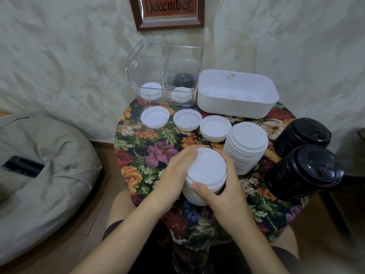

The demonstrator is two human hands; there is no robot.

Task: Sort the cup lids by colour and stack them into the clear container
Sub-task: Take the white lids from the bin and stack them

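Note:
Both hands hold a stack of white lids (206, 171) above the near part of the table. My left hand (173, 173) wraps its left side and my right hand (223, 186) grips its right side, thumb across the front. A second white stack (245, 147) stands just right of it. Two black lid stacks (302, 135) (304, 173) stand at the right edge. Three upturned white lids (155, 117) (187, 119) (215, 128) lie in a row. The clear container (138, 76) at the back holds white lids (151, 91) (181, 93) and black lids (182, 80).
A white plastic bin (237, 107) sits right of the clear container. The small round table has a floral cloth (150, 155). A grey beanbag (49, 165) with a dark phone (22, 166) on it lies to the left. A framed "December" sign (167, 10) hangs on the wall.

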